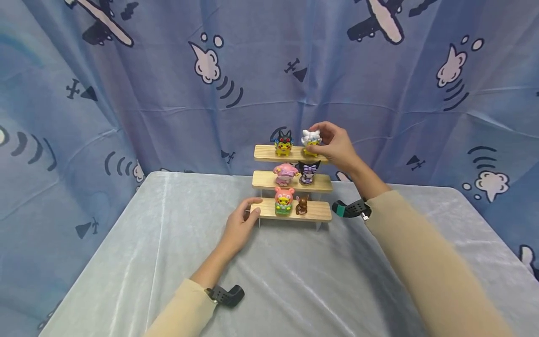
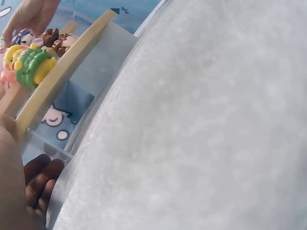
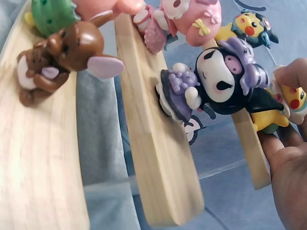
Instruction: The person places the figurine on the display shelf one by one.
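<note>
A three-tier wooden display stand (image 1: 265, 180) with clear supports stands on the table. My right hand (image 1: 338, 146) is at the top tier. Its thumb and fingers pinch a yellow figurine in a white hat (image 1: 310, 135). At the left end of the lowest tier, my left hand (image 1: 239, 228) grips the board, some fingers curled below it. Beside the held figurine is a yellow figurine with a black hood (image 1: 284, 144). The middle tier bears a pink figurine (image 1: 285, 173) and a black-and-purple figurine (image 3: 223, 79). Below are a pink-hooded green figurine (image 1: 283, 201) and a brown big-eared figurine (image 3: 72, 57).
A pale grey cloth covers the table (image 1: 189, 262). Behind the stand hangs a blue curtain (image 1: 168, 93) printed with planes and clouds. Each wrist wears a black strap (image 1: 227, 296).
</note>
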The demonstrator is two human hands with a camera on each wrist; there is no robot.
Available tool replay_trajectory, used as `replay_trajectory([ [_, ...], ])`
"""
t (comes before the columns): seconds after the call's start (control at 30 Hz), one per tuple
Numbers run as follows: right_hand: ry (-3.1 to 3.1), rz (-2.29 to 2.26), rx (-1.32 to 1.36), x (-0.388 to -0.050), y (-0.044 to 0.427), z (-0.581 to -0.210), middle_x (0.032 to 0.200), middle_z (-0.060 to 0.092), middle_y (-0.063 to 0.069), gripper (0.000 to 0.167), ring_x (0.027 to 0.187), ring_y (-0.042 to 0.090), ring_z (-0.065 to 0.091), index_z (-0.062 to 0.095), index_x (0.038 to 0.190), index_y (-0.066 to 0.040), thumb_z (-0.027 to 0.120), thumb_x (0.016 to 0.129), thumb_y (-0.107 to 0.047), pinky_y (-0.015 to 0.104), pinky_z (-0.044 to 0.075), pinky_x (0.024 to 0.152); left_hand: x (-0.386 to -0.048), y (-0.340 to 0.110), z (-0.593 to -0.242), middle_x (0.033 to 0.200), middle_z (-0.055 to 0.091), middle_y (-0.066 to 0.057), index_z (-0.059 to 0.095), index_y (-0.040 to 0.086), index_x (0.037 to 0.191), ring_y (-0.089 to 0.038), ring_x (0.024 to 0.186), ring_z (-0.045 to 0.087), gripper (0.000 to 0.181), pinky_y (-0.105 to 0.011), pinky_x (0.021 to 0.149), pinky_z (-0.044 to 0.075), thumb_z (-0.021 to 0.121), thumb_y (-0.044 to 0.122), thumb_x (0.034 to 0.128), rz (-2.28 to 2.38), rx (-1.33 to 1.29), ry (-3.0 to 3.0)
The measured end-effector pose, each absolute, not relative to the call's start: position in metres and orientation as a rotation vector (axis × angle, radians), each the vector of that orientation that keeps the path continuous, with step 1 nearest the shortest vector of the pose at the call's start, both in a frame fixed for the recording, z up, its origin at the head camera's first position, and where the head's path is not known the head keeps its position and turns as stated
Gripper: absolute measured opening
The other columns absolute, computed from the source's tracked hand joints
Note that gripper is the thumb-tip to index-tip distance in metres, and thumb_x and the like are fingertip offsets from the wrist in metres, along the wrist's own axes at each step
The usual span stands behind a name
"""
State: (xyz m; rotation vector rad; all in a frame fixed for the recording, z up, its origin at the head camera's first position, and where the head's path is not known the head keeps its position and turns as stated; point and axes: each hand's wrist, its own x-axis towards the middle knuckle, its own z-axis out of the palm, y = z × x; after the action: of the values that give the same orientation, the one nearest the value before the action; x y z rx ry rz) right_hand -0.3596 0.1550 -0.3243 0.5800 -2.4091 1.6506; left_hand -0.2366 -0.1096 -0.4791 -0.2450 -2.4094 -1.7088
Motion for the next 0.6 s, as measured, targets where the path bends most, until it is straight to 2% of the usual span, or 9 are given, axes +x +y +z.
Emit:
replay_trajectory([
  [0.13,-2.378,1.731,0.512,-0.361,0.157,-0.331,0.098,0.066,-0.011,0.037,0.079,0.006,0.060,0.062,0.118,-0.010,0.074,0.085,0.002,0.019,0.050,0.069,-0.236,-0.108,-0.478,0.113,0.070,-0.005,0.064,0.021,0.129,-0.012,0.086,0.062,0.028,-0.028,0.078,0.050,0.057,0.029,0.1032,-1.711,-0.252,-2.415],
  [0.33,-2.378,1.755,0.511,-0.359,0.156,-0.332,0.102,0.067,-0.008,0.038,0.082,0.006,0.061,0.062,0.119,-0.010,0.073,0.085,0.003,0.019,0.050,0.072,-0.233,-0.108,-0.477,0.105,0.069,-0.006,0.064,0.020,0.129,-0.012,0.083,0.060,0.028,-0.026,0.075,0.048,0.057,0.027,0.1030,-1.702,-0.240,-2.426],
  [0.4,-2.405,1.723,0.516,-0.358,0.156,-0.330,0.112,0.068,-0.003,0.043,0.093,0.008,0.063,0.060,0.126,-0.009,0.073,0.086,0.002,0.020,0.051,0.079,-0.232,-0.108,-0.477,0.105,0.069,-0.006,0.064,0.021,0.129,-0.011,0.083,0.060,0.028,-0.026,0.075,0.048,0.057,0.027,0.1030,-1.699,-0.239,-2.426],
  [0.47,-2.431,1.684,0.543,-0.357,0.157,-0.329,0.126,0.066,0.005,0.053,0.111,0.013,0.063,0.056,0.136,-0.008,0.073,0.087,0.000,0.025,0.050,0.094,-0.232,-0.108,-0.478,0.107,0.069,-0.006,0.064,0.021,0.129,-0.011,0.084,0.060,0.027,-0.027,0.076,0.049,0.057,0.027,0.1032,-1.700,-0.236,-2.424],
  [0.53,-2.443,1.643,0.579,-0.353,0.159,-0.326,0.141,0.059,0.013,0.061,0.131,0.022,0.056,0.050,0.145,-0.008,0.071,0.088,-0.002,0.034,0.044,0.110,-0.232,-0.109,-0.478,0.110,0.070,-0.005,0.064,0.021,0.129,-0.012,0.085,0.061,0.027,-0.027,0.077,0.049,0.057,0.026,0.1031,-1.702,-0.234,-2.422],
  [0.6,-2.455,1.576,0.602,-0.347,0.164,-0.323,0.149,0.052,0.018,0.064,0.143,0.029,0.045,0.044,0.150,-0.007,0.069,0.091,-0.006,0.046,0.034,0.120,-0.232,-0.109,-0.477,0.114,0.070,-0.006,0.064,0.020,0.129,-0.014,0.088,0.063,0.027,-0.029,0.078,0.050,0.057,0.025,0.1029,-1.709,-0.237,-2.428],
])
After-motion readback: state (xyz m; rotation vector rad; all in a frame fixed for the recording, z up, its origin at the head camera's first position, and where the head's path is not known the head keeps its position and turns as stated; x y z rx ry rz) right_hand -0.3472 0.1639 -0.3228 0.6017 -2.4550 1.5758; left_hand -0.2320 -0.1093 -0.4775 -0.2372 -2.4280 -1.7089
